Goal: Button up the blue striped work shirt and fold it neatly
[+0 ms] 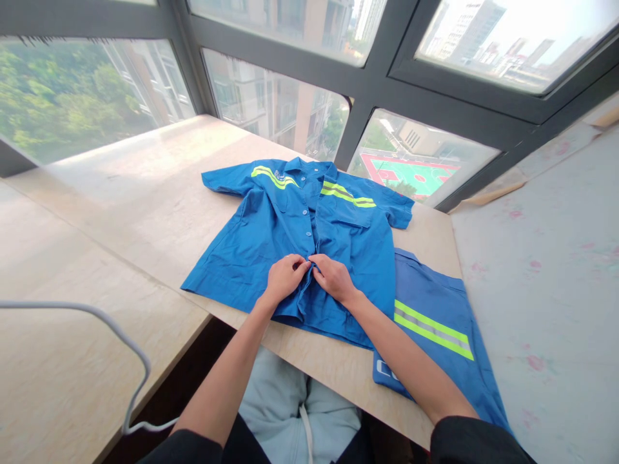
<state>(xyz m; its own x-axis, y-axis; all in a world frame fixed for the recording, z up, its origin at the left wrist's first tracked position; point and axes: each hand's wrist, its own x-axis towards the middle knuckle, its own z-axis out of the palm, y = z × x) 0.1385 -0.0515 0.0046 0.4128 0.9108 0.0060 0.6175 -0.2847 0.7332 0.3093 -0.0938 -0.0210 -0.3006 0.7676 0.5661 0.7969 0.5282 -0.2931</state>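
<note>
In the head view, the blue short-sleeved shirt (273, 235) lay spread on the pale tabletop (159, 187), collar toward the far windows (285, 103). The left hand (286, 278) and right hand (333, 277) were close together, fingertips pinching its front opening near the hem. A second blue garment (428, 287) lay to the right; a white cable (104, 315) curved at near left.

Bright daylight enters through grey-framed glass windows (278, 100). Glare whitens part of the cream marble-patterned desk (184, 145). Pale sky (575, 26) is overexposed. Edges show wide-angle stretching and softness; the blue short-sleeved fabric shirt (275, 225) is sharper.
</note>
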